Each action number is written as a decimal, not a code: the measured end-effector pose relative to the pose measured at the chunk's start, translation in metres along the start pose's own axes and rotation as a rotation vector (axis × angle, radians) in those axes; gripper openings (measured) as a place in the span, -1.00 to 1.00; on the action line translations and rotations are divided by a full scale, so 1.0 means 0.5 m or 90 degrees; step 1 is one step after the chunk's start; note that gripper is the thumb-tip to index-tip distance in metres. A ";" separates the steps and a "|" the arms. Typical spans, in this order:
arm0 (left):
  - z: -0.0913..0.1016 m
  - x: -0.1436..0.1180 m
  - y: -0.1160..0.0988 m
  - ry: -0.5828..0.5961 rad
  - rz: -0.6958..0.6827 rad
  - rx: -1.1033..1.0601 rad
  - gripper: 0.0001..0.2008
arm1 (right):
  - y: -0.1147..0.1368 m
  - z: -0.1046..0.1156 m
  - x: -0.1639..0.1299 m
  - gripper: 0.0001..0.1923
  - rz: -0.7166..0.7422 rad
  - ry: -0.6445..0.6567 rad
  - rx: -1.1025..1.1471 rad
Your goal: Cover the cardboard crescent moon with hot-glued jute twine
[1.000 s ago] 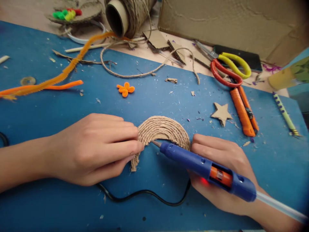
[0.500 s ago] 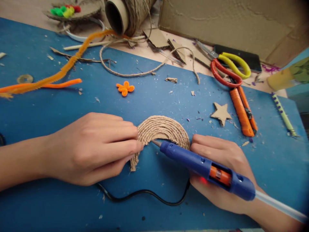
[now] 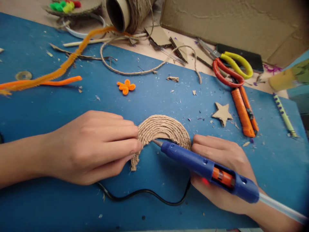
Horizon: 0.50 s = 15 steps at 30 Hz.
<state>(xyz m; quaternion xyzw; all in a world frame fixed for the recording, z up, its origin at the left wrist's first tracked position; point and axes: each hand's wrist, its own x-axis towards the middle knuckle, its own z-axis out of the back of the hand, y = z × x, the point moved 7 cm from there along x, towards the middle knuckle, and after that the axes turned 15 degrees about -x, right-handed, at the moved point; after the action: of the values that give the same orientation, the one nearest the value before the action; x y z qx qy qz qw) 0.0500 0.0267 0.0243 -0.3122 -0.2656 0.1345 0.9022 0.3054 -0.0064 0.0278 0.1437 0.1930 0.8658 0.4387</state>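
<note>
L hand: fingers bent together, tips pinched on the L limb of the twine-covered arch, which lies mid-view on the blue surface, open side toward the wearer. R hand: curled round the blue glue gun, grip largely hidden behind the barrel; nozzle at the arch's inner edge nr L limb, contact w/ it unclear. Clear glue stick projects from the gun's rear; black cord runs btwn the hands, below the arch. Farther out: orange flower above & L of the arch; cardboard star to upper R, w/ orange cutter just beside it & scissors overlapping the cutter's far end. Top: twine roll, ctr-L; large cardboard piece, R. Fuzzy orange stem at upper L.
</note>
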 end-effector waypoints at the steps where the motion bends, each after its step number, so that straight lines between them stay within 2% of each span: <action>1: -0.001 0.002 -0.001 0.017 -0.012 -0.004 -0.85 | 0.001 0.001 0.001 -0.69 0.000 0.004 -0.005; 5: 0.003 0.004 0.001 0.017 -0.015 -0.009 -0.84 | 0.001 0.001 0.004 -0.67 -0.008 0.024 -0.013; 15: 0.000 0.003 0.002 0.015 -0.011 0.006 -0.83 | 0.000 0.003 0.004 -0.67 -0.006 -0.004 0.001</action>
<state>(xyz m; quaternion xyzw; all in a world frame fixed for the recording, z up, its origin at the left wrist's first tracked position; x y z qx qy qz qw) 0.0511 0.0281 0.0245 -0.3069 -0.2571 0.1240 0.9079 0.3049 -0.0045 0.0291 0.1459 0.1931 0.8632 0.4430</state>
